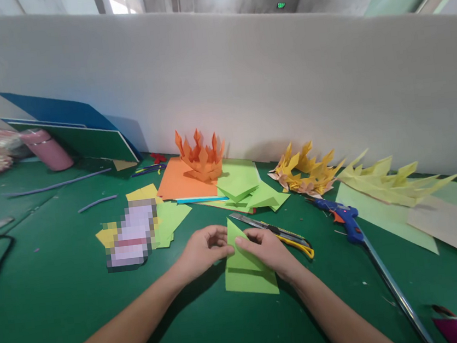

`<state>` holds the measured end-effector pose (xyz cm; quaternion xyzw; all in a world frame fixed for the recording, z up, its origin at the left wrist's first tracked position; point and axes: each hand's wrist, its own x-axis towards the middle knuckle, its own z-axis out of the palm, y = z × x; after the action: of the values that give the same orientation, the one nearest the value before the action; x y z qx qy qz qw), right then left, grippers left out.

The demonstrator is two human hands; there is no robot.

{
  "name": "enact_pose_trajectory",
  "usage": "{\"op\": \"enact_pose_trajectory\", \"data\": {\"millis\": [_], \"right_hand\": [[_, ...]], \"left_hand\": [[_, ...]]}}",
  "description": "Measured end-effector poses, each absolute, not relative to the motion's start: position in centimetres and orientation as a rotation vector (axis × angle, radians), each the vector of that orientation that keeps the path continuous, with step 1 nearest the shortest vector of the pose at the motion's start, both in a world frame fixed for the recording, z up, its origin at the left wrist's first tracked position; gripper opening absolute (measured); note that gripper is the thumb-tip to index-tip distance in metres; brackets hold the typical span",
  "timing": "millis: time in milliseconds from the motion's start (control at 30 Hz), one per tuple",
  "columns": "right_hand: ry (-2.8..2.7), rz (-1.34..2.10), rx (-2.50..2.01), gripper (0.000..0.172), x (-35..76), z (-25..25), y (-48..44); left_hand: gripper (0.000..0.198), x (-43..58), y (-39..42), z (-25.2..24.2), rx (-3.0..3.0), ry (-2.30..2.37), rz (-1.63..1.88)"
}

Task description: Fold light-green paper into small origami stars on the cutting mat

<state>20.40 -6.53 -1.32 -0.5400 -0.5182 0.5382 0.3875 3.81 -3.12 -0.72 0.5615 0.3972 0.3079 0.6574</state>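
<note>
Folded green paper (pixel 242 260) is being pinched between the curled left hand (pixel 207 246) and right hand (pixel 269 248), equally near; its long axis is being pointed away from the body.

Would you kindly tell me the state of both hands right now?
Left hand: closed, holding the folded green paper at its left edge.
Right hand: closed, holding the same paper from the right.

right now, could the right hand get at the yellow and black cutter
Probably yes: the cutter lies just beyond the right hand, and nothing seems to lie on it. That hand grips the folded green paper, though, so it would likely have to let go first.
</note>
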Motion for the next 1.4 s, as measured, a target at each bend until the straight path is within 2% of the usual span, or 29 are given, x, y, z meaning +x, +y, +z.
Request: {"op": "enact_pose_trajectory", "data": {"millis": [167,367,600,733,967,1400], "right_hand": [[-1.222,1.395,-1.352,0.046,20.41,-1.18,-6.37],[-1.141,1.437,-1.389,0.049,20.44,-1.16,-6.29],[-1.128,1.436,-1.370,0.051,20.44,-1.10,-6.20],[-1.106,1.416,-1.353,0.052,20.45,-0.92,-6.15],[-1.097,1.432,-1.353,0.043,20.64,-0.90,-6.17],[-1.022,1.422,-1.294,0.043,20.69,-1.02,-6.26]], "left_hand": [[0.051,4.01,-3.29,-0.66,1.208,0.924,0.780],[0.027,3.98,-3.34,-0.35,1.306,0.929,0.721],[0.034,3.76,-3.21,-0.68,1.271,0.992,0.663],[0.026,3.75,-3.39,-0.53,1.291,0.935,0.597],[0.009,3.75,-3.55,-0.53,1.444,0.913,0.519],[0.013,3.72,-3.67,-0.69,1.511,0.972,0.547]]}}
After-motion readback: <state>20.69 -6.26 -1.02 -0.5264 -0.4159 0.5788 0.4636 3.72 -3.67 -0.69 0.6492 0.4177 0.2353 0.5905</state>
